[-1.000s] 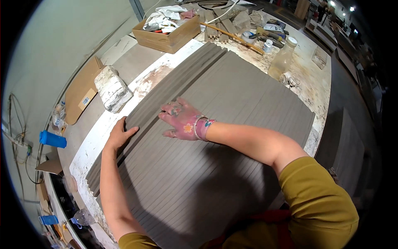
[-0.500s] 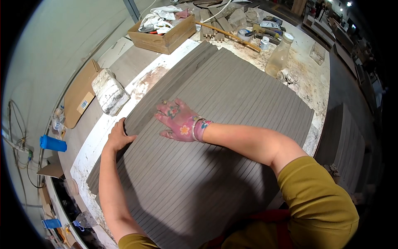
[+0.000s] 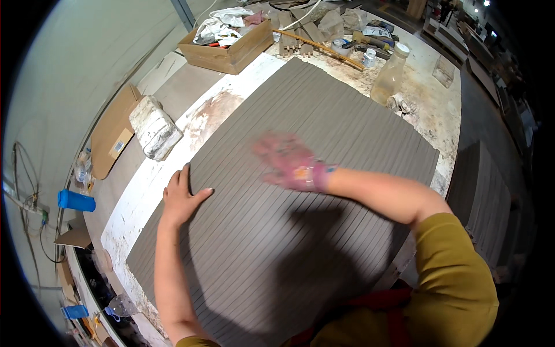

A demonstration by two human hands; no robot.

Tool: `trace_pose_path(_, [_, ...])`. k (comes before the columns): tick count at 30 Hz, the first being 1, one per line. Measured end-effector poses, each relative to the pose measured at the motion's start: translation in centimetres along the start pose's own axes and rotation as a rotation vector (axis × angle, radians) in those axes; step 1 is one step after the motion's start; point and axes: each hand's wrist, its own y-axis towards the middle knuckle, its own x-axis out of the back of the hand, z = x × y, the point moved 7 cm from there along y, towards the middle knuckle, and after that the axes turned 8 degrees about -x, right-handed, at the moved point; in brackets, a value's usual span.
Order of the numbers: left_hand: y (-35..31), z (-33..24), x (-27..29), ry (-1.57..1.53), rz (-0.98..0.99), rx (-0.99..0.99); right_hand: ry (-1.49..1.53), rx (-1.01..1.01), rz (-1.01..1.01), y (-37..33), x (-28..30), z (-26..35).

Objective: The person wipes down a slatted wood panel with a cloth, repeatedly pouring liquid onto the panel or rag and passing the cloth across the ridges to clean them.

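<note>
A broad sheet of long, narrow grey-brown strips [image 3: 341, 133], laid side by side, covers most of the worktable. At its left edge my bare left hand [image 3: 181, 199] rests with fingers and thumb apart, the fingers along the outer strip and the thumb on top. My right hand [image 3: 289, 162], in a pink flowered glove, is over the middle of the strips, palm down and blurred by motion. Its fingers look stretched out, with nothing held in them. Whether the palm touches the surface I cannot tell.
The stained white worktable [image 3: 211, 115] shows around the strips. A white-smeared block [image 3: 155, 128] stands to the left, near a blue bottle [image 3: 76, 200]. Beyond are a cardboard box [image 3: 231, 55] of cloths, a wooden stick [image 3: 324, 51], and a cloudy plastic bottle [image 3: 390, 75].
The outer left strips, which sat offset and overlapping, now lie flush with the others. Both my hands have moved to the right, the gloved one sweeping across the strips.
</note>
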Motion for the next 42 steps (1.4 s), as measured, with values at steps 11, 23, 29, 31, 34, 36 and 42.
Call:
trace_pose_path(11, [2.1,-5.6,-2.6,0.159,-0.051,0.143,-0.181,-0.117,0.045,-5.2,3.4,-6.7])
trace_pose_path(23, [2.3,-6.8,-3.0,0.234,-0.230,0.328,-0.124,-0.097,0.041,-5.2,3.5,-6.7])
trace_pose_path(29, [2.8,-6.1,-2.9,0.202,-0.212,0.338,-0.119,-0.085,0.053,-5.3,2.8,-6.8])
trace_pose_path(31, [3.0,-6.5,-2.7,0.209,-0.208,0.337,-0.113,-0.073,0.076,-5.4,3.2,-6.8])
trace_pose_path(34, [3.0,-6.2,-3.0,0.203,-0.235,0.331,-0.029,0.021,0.161,-6.2,4.4,-8.3])
trace_pose_path(36, [3.2,-6.0,-2.7,0.214,-0.263,0.325,-0.030,-0.050,0.094,-8.2,7.2,-12.3])
trace_pose_path(42, [3.3,-5.9,-3.0,0.268,-0.276,0.336,-0.067,-0.434,-0.387,-16.1,15.7,-31.3])
